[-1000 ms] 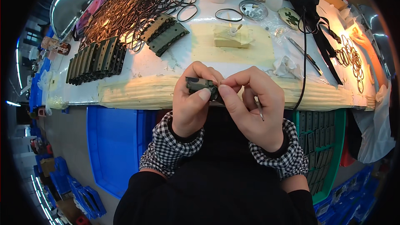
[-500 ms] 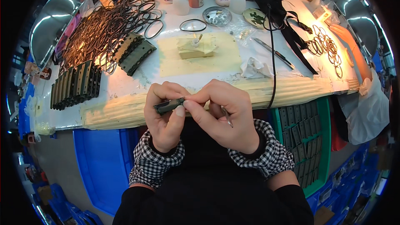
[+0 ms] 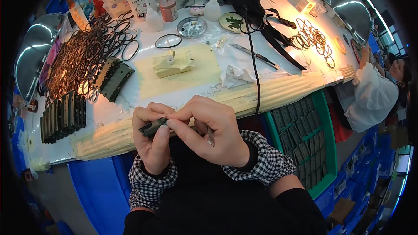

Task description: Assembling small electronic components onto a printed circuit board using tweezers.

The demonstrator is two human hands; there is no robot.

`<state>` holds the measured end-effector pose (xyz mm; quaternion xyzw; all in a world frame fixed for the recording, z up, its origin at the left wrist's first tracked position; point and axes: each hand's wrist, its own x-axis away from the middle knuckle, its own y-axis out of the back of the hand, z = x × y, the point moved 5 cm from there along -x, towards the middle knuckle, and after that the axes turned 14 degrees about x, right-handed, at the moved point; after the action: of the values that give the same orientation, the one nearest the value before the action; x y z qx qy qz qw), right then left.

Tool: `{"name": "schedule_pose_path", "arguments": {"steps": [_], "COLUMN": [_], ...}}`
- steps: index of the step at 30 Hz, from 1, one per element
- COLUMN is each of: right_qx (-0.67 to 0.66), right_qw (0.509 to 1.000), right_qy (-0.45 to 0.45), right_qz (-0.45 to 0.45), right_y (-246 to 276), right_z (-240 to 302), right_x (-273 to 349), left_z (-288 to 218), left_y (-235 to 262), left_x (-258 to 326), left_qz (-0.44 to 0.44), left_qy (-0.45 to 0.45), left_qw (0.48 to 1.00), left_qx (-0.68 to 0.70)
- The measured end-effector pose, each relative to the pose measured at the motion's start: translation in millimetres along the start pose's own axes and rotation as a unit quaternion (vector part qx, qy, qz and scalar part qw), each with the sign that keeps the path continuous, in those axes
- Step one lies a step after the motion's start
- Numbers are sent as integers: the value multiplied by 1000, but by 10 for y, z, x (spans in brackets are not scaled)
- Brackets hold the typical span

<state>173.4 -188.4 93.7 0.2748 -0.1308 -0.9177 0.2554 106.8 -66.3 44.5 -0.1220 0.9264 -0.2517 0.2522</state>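
Note:
Both hands meet just in front of the table's near edge. My left hand grips a small dark green rectangular part from below, thumb on its front face. My right hand pinches the same part's right end with thumb and forefinger, and a thin metal tool sticks down between its other fingers. A row of similar dark parts stands on the table to the left, and a short stack of them lies behind it.
A heap of dark rubber rings lies at the back left. A yellow mat with a sponge block sits mid-table. Bottles, a mug, small dishes, a black cable, brass rings. A green crate of parts at right. Another person far right.
The view has shifted, so the hands sit lower and left in the picture. Both hands still hold the dark part, which now points more toward the left.

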Motion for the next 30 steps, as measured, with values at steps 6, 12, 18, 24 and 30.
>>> {"name": "schedule_pose_path", "arguments": {"steps": [6,12,18,24,30], "right_qx": [9,29,66,42,54], "right_qw": [1000,999,997,999,998], "right_qy": [6,13,30,23,35], "right_qz": [14,22,17,-11,-7], "right_y": [16,-3,-77,-22,18], "right_z": [24,45,77,-22,-8], "right_x": [-28,-32,-99,-60,-71], "left_z": [-20,-18,52,196,278], "left_y": [-7,-5,113,116,115], "left_x": [-9,-27,-87,-97,-72], "left_qz": [2,17,-44,-68,-37], "left_qy": [0,-12,54,160,200], "left_qw": [1000,999,986,911,859], "left_qx": [-6,-27,153,374,470]}}
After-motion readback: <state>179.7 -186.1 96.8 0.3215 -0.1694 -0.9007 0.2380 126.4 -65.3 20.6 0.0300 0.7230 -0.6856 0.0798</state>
